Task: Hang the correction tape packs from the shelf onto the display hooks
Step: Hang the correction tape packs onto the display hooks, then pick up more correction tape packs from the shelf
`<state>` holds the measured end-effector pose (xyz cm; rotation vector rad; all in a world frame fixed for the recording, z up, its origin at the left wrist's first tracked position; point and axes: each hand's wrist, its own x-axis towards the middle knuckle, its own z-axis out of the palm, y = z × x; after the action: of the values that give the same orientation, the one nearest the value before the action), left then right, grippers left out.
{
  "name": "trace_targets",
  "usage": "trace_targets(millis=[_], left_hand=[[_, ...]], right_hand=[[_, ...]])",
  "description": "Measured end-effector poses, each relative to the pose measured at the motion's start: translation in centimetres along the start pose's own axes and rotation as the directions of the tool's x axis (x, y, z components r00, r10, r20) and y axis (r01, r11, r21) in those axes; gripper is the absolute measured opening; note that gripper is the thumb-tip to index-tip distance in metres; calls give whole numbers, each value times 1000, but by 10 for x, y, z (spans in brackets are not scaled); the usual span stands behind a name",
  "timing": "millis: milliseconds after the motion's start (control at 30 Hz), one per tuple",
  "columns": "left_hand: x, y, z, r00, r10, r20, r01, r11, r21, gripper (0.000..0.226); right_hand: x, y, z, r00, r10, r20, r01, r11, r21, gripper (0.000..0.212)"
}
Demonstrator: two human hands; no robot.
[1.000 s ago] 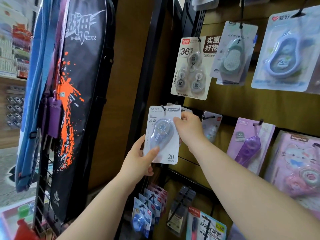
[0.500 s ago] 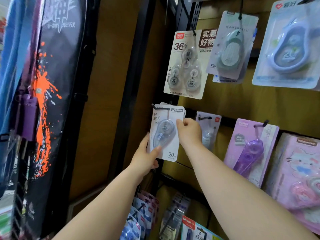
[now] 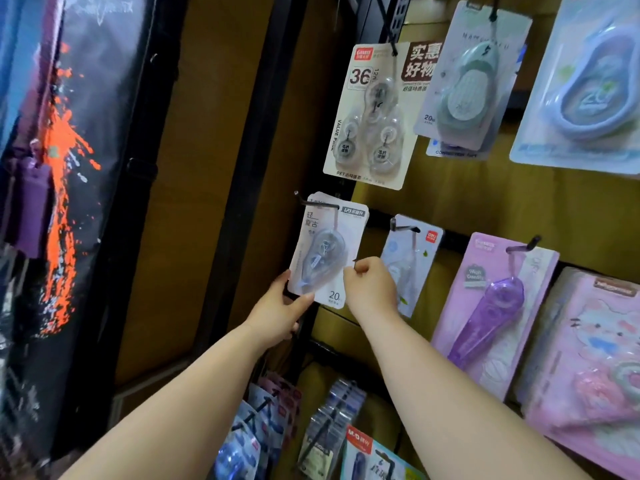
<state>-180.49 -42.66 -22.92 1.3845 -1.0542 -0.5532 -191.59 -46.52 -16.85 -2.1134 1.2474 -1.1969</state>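
Note:
A white correction tape pack [image 3: 327,247] with a bluish dispenser and "20" printed at its foot hangs on a black display hook [image 3: 317,203], with at least one more pack behind it. My left hand [image 3: 282,313] pinches the pack's lower left corner between thumb and fingers. My right hand [image 3: 369,287] is curled at the pack's right edge, pinching it at mid height. The hook's wire passes through the top of the pack.
Other packs hang around: a three-pack card [image 3: 375,116] above, a pale pack [image 3: 412,265] to the right, a purple one [image 3: 493,303] further right. More hooked goods [image 3: 270,427] hang below. A black upright post [image 3: 263,168] and a dark bag [image 3: 69,202] stand to the left.
The pack has slid further back along the hook toward the panel. My right hand has moved down its right edge. The camera has shifted closer and to the right.

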Motion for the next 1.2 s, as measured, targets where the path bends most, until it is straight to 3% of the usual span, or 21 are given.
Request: trace_targets(millis=[100,200,233,333,433,533,667,833,1033,1200], left_hand=[[-22,-4,2,998,-20,-56,24,997,69,58],[-56,-1,9,995,79,-67,-73,993,91,31],[-70,1,14,993,106,-47,-103,992,74,22],[-125,5,35,981,181,74,-187,978,89,32],[-183,-2,62,956,199,214,-209,978,25,36],[-229,-20,97,929,162,333,-170,985,-4,38],[-283,-52,155,870,62,490,-105,993,61,42],[-340,-87,217,744,-135,654,5,980,197,51],[-404,-137,289,590,-384,710,72,901,428,40],[-438,-193,347,499,-519,695,72,823,563,42]], right_hand=[[-25,4,-7,999,-30,21,29,999,27,25],[-56,7,-20,998,-51,47,49,998,39,7],[-68,9,-26,997,-46,54,44,998,51,11],[-112,21,-50,998,-5,66,0,996,85,31],[-166,52,-84,992,69,108,-73,997,39,34],[-223,94,-121,963,237,130,-248,966,74,33],[-295,156,-161,875,462,148,-480,868,127,32],[-367,233,-203,777,624,79,-624,750,221,32],[-452,330,-240,599,800,0,-769,576,279,26],[-503,414,-250,401,916,3,-911,398,105,25]])
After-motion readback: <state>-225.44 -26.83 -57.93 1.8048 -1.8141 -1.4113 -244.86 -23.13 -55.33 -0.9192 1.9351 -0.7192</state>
